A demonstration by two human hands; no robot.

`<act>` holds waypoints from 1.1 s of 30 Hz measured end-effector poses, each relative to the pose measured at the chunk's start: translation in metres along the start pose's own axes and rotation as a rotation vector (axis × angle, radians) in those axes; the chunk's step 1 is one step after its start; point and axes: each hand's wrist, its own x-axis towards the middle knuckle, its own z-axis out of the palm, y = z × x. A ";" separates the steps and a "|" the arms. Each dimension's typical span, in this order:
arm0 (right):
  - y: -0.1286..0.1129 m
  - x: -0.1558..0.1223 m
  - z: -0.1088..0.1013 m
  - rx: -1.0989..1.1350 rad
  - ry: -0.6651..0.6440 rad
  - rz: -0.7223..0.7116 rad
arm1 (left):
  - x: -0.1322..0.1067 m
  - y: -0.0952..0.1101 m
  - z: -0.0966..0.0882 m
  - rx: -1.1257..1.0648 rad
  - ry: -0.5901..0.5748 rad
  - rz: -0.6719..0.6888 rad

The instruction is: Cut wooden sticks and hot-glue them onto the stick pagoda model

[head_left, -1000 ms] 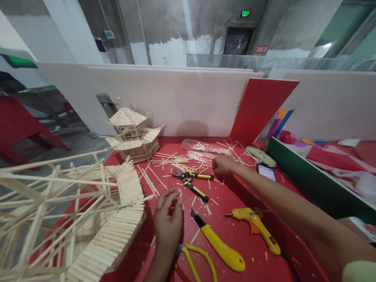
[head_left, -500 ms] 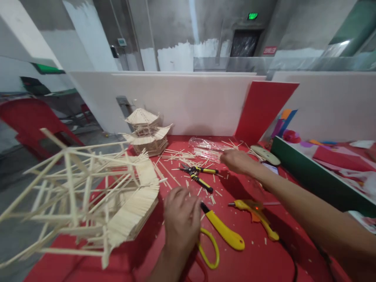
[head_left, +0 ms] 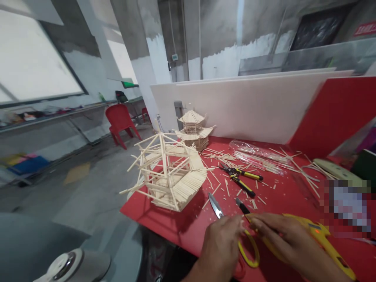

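Observation:
My left hand [head_left: 220, 243] is over the scissors [head_left: 215, 204], its fingers curled together. My right hand [head_left: 293, 243] is just to its right, above the yellow utility knife [head_left: 272, 246], fingertips pinched. Whatever the fingers of either hand hold is hidden or too small to name. Beyond the hands, to the left, stands a framework of thin wooden sticks [head_left: 164, 160] with a slatted roof edge. Cutting pliers [head_left: 239, 182] with black and yellow handles lie open ahead. A yellow glue gun [head_left: 326, 239] with a lit red light lies partly behind my right hand.
A small stick pagoda [head_left: 192, 131] stands at the back of the red table [head_left: 188, 231]. Loose sticks and a clear plastic packet of sticks [head_left: 258, 154] lie to its right. White boards [head_left: 249, 105] rise behind. A metal flask [head_left: 79, 266] is at lower left.
My view has swung left. My right hand has come back from the stick packet to beside my left hand. The left hand has moved over the scissors, and its fingers are more curled.

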 end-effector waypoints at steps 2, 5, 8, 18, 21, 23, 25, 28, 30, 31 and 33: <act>0.020 -0.013 0.005 -0.062 0.236 0.114 | -0.005 -0.002 -0.005 -0.107 0.105 -0.130; 0.045 -0.027 0.024 -0.305 0.320 0.202 | -0.008 -0.002 -0.012 -0.277 0.189 -0.259; 0.048 -0.034 0.049 -0.511 0.266 0.243 | -0.008 0.000 -0.015 -0.438 0.244 -0.323; 0.049 -0.032 0.075 -0.624 0.272 0.239 | -0.015 -0.009 -0.006 -0.784 0.261 -0.649; 0.047 -0.030 0.071 -0.596 0.271 0.219 | -0.014 -0.014 -0.003 -0.814 0.262 -0.640; 0.044 -0.029 0.068 -0.557 0.279 0.196 | -0.012 -0.015 -0.003 -0.824 0.274 -0.630; 0.043 -0.029 0.064 -0.506 0.293 0.168 | -0.010 -0.014 -0.005 -0.824 0.287 -0.636; 0.041 -0.028 0.058 -0.415 0.348 0.128 | -0.006 -0.008 -0.007 -0.819 0.310 -0.663; 0.034 -0.028 0.055 -0.336 0.410 0.095 | -0.004 -0.004 -0.008 -0.812 0.325 -0.685; 0.028 -0.028 0.054 -0.295 0.421 0.067 | -0.003 -0.002 -0.008 -0.805 0.327 -0.694; 0.014 -0.030 0.055 -0.229 0.393 -0.017 | -0.004 0.000 -0.009 -0.781 0.320 -0.706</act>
